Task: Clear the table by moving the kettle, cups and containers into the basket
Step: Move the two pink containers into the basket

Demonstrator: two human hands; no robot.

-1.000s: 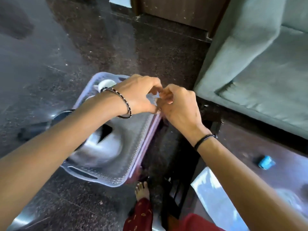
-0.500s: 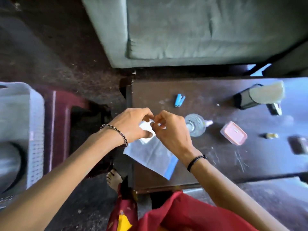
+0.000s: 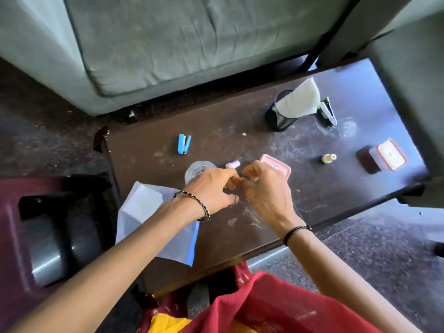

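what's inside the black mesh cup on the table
A folded white paper stands in the mesh cup, sticking out past its rim. The cup's wall hides its lower end and anything beneath.

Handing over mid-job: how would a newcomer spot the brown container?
Start at the dark table before the grey sofa and go to its right end, past the small yellowish bottle. The container there has brown sides and a pale, pink-rimmed lid, unlike the flat all-pink box mid-table.
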